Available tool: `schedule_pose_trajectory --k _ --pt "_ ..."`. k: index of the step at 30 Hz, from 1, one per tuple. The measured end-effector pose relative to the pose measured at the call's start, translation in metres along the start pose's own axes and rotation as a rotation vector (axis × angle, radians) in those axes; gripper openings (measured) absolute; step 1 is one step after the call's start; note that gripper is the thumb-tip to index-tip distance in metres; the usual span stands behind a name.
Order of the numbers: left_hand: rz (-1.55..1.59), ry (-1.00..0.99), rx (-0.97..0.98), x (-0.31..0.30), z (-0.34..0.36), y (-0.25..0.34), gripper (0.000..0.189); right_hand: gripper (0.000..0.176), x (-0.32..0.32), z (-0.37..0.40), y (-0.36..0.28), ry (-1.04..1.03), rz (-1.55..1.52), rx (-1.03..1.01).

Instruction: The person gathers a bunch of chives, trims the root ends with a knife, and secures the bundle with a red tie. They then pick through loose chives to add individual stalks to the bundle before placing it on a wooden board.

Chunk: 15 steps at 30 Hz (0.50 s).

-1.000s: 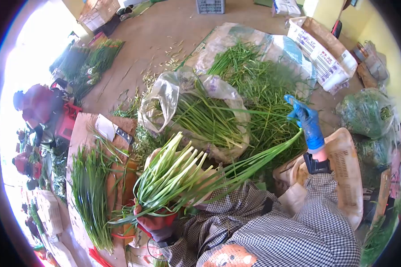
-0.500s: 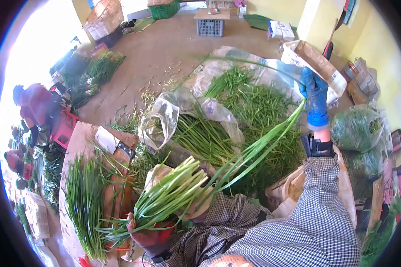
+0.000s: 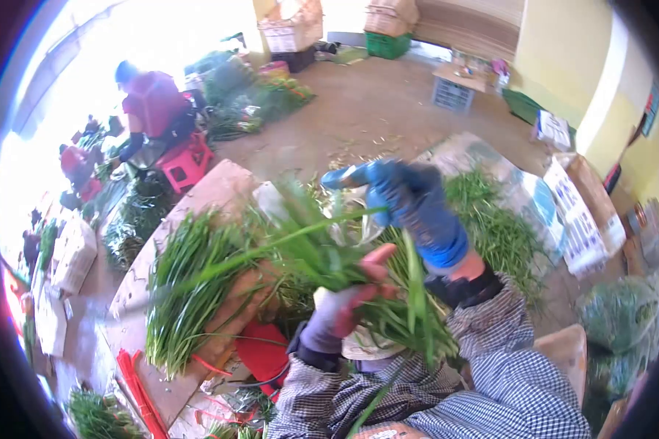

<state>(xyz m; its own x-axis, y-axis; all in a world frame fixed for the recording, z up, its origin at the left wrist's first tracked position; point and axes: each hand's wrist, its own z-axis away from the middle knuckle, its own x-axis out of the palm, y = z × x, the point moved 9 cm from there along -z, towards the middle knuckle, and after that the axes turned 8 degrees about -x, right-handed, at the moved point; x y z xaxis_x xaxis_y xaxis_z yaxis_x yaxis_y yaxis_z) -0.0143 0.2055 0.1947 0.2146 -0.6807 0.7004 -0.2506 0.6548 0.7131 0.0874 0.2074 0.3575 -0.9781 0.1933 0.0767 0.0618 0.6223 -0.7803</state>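
Board (image 3: 223, 189) is bearing one pile (image 3: 183, 293); my left hand (image 3: 344, 311) is clenching a bunch (image 3: 311, 256); right hand (image 3: 417, 208) blurred, grip untellable; loose greens (image 3: 499, 234) are lying beyond.

Cardboard-covered worktop (image 3: 221, 189): loose heap of green stalks (image 3: 185, 289), red ties (image 3: 135, 384) at near edge. Concrete floor (image 3: 362, 110) beyond: more greens (image 3: 501, 234) on plastic sheet (image 3: 458, 150).

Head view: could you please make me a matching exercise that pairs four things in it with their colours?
Things:
1. right hand
2. stool
3. held stalks
4. wall

Colours:
a. yellow
b. blue (gloved)
c. green
d. red

Pairs: 1-b, 2-d, 3-c, 4-a
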Motion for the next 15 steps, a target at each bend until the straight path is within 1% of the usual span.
schedule_pose_trajectory --k 2,3,4,5,6,7,8,9,10,11,12,13,14,15 --pt "-0.157 -0.169 0.069 0.014 -0.004 -0.001 0.049 0.020 0.025 -0.009 0.013 -0.003 0.197 0.016" --pt "-0.162 -0.172 0.078 0.014 0.001 -0.003 0.049 0.021 0.029 -0.013 0.018 -0.038 0.288 -0.020" --pt "-0.070 -0.173 0.132 0.013 0.012 -0.002 0.050 0.021 0.030 -0.012 0.029 -0.044 0.286 -0.023" --pt "0.024 -0.170 0.189 0.010 0.020 0.000 0.052 0.022 0.028 -0.010 0.032 -0.013 0.356 -0.118" --pt "0.025 -0.162 0.200 0.007 0.023 -0.001 0.052 0.022 0.028 -0.009 0.031 0.015 0.423 -0.213" --pt "0.088 -0.151 0.167 0.003 0.023 -0.005 0.054 0.023 0.027 -0.006 0.033 0.007 0.530 -0.252" --pt "0.152 -0.139 0.133 -0.002 0.025 -0.010 0.056 0.023 0.027 -0.001 0.037 -0.003 0.521 -0.249" --pt "0.108 -0.079 0.063 -0.014 0.024 -0.020 0.070 0.025 0.030 0.003 0.043 -0.036 0.600 -0.124" --pt "0.108 -0.077 0.067 -0.015 0.026 -0.025 0.070 0.027 0.029 0.005 0.051 -0.066 0.682 -0.001" --pt "0.253 -0.062 0.074 -0.017 0.026 -0.030 0.057 0.030 0.029 0.007 0.061 -0.112 0.575 -0.106" --pt "0.398 -0.046 0.081 -0.020 0.027 -0.034 0.045 0.030 0.024 0.005 0.063 -0.112 0.576 -0.108" --pt "0.426 -0.124 0.078 -0.025 0.024 -0.040 0.048 0.032 0.010 0.000 0.053 0.026 0.519 -0.204" --pt "0.425 -0.120 0.087 -0.035 0.026 -0.044 0.048 0.034 -0.004 0.000 0.042 0.160 0.456 -0.299" --pt "0.354 -0.096 0.071 -0.044 0.027 -0.048 0.063 0.035 -0.017 0.006 0.047 0.168 0.408 -0.088"
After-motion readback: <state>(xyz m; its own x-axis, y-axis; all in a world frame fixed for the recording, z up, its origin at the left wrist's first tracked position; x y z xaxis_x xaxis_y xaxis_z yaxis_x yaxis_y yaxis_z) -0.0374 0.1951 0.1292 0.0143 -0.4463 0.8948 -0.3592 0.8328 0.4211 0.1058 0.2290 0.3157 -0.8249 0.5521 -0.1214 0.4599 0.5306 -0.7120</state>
